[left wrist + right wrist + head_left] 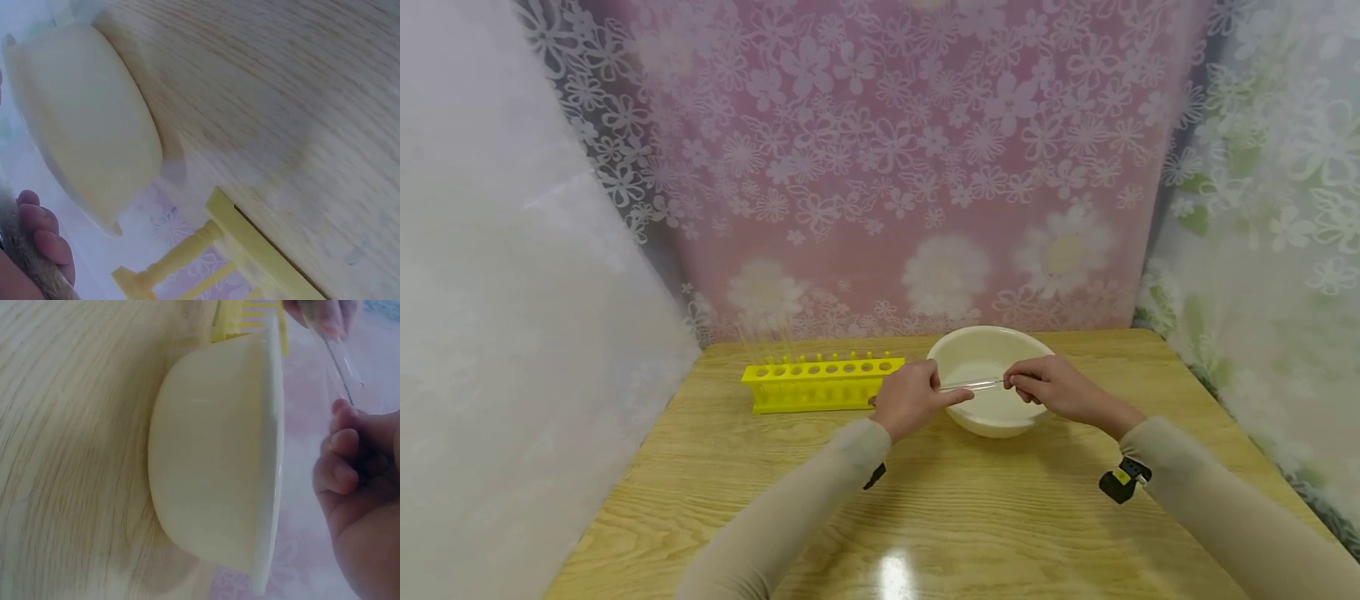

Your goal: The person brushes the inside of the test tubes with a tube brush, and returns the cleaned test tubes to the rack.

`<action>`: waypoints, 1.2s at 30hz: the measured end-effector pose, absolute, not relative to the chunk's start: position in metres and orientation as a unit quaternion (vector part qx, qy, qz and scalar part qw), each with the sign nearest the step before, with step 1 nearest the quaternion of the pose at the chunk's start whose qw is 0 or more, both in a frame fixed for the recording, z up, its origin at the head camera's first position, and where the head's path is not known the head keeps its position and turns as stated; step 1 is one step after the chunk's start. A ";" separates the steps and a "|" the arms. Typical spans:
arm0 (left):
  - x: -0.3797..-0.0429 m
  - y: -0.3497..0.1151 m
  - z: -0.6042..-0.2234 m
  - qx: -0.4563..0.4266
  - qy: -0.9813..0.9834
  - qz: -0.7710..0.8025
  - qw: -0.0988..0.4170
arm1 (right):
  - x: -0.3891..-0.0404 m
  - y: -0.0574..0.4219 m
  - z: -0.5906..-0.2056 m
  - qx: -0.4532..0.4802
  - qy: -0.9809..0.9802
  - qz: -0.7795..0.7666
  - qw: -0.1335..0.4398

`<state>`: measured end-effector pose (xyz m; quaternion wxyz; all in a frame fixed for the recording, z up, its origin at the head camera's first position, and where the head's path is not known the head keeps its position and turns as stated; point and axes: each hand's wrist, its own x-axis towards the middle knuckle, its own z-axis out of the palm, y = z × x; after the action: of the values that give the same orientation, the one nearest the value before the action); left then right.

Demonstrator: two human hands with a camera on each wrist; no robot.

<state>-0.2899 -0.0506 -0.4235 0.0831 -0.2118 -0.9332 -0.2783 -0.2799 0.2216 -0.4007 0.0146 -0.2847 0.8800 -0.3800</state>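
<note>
My left hand (912, 402) grips a clear glass test tube (968, 385) held almost level over the left part of a cream bowl (988, 427). Inside the tube runs the thin twisted wire of a test tube brush (339, 367). The wire's end is pinched between the thumb and fingers of my right hand (1060, 390), above the bowl's right side. In the left wrist view, brown bristles (24, 244) show along the left fingers (53, 247). The palm hides much of the tube.
A yellow test tube rack (820, 369) stands left of the bowl, with several clear tubes (767, 342) upright in its left holes. Both sit on a wooden table (940, 517). Flowered cloth (887, 167) hangs behind, and pale cloth hangs at both sides.
</note>
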 end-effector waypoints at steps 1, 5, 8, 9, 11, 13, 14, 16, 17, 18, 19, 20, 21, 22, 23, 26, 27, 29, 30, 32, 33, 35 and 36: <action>-0.290 -0.050 -0.423 -0.209 -0.933 -0.280 0.083 | -0.278 0.221 -0.401 -0.283 0.883 -0.374 0.006; -0.291 -0.052 -0.421 -0.198 -0.932 -0.296 0.073 | -0.273 0.220 -0.402 -0.294 0.901 -0.314 -0.057; -0.292 -0.054 -0.419 -0.193 -0.929 -0.312 0.057 | -0.272 0.219 -0.405 -0.337 0.895 -0.246 -0.159; -0.293 -0.055 -0.418 -0.192 -0.927 -0.317 0.051 | -0.272 0.220 -0.407 -0.354 0.887 -0.223 -0.199; -0.294 -0.056 -0.418 -0.192 -0.925 -0.327 0.039 | -0.272 0.221 -0.409 -0.383 0.866 -0.172 -0.271; -0.294 -0.057 -0.418 -0.191 -0.922 -0.336 0.025 | -0.274 0.223 -0.411 -0.412 0.841 -0.132 -0.326; -0.294 -0.057 -0.418 -0.190 -0.920 -0.343 0.019 | -0.275 0.224 -0.412 -0.425 0.831 -0.116 -0.340; -0.295 -0.058 -0.419 -0.189 -0.916 -0.355 0.007 | -0.276 0.226 -0.412 -0.451 0.812 -0.092 -0.359; -0.295 -0.059 -0.419 -0.188 -0.914 -0.360 0.002 | -0.276 0.226 -0.412 -0.462 0.805 -0.082 -0.364; -0.295 -0.059 -0.419 -0.188 -0.912 -0.365 -0.002 | -0.276 0.226 -0.411 -0.471 0.798 -0.076 -0.369; -0.296 -0.059 -0.419 -0.188 -0.910 -0.368 -0.005 | -0.277 0.226 -0.411 -0.477 0.793 -0.070 -0.371; -0.296 -0.059 -0.420 -0.188 -0.909 -0.372 -0.008 | -0.277 0.226 -0.411 -0.482 0.790 -0.064 -0.373; -0.297 -0.060 -0.420 -0.189 -0.909 -0.372 -0.009 | -0.277 0.226 -0.411 -0.486 0.787 -0.060 -0.375; -0.297 -0.060 -0.421 -0.188 -0.909 -0.371 -0.009 | -0.276 0.226 -0.410 -0.487 0.787 -0.057 -0.374; -0.297 -0.061 -0.422 -0.188 -0.911 -0.367 -0.009 | -0.275 0.225 -0.410 -0.485 0.790 -0.057 -0.370; -0.296 -0.063 -0.423 -0.190 -0.918 -0.349 -0.002 | -0.271 0.225 -0.407 -0.474 0.809 -0.090 -0.336; -0.295 -0.064 -0.423 -0.193 -0.921 -0.339 0.004 | -0.270 0.224 -0.406 -0.465 0.821 -0.113 -0.312; -0.294 -0.065 -0.423 -0.201 -0.925 -0.321 0.020 | -0.266 0.224 -0.404 -0.437 0.848 -0.181 -0.241; -0.293 -0.065 -0.423 -0.206 -0.927 -0.313 0.030 | -0.265 0.224 -0.402 -0.418 0.858 -0.223 -0.199; -0.291 -0.066 -0.423 -0.221 -0.928 -0.295 0.052 | -0.262 0.224 -0.400 -0.372 0.870 -0.303 -0.116; -0.290 -0.066 -0.423 -0.230 -0.928 -0.285 0.064 | -0.261 0.224 -0.399 -0.346 0.871 -0.341 -0.075; -0.289 -0.066 -0.424 -0.249 -0.927 -0.266 0.091 | -0.260 0.224 -0.397 -0.297 0.861 -0.413 0.010; -0.289 -0.066 -0.425 -0.259 -0.925 -0.256 0.104 | -0.260 0.225 -0.397 -0.275 0.850 -0.447 0.052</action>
<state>-0.2886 -0.0656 -0.4248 0.1037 -0.2593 -0.9255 -0.2560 -0.2600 0.2246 -0.3967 0.0520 -0.2751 0.8496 -0.4470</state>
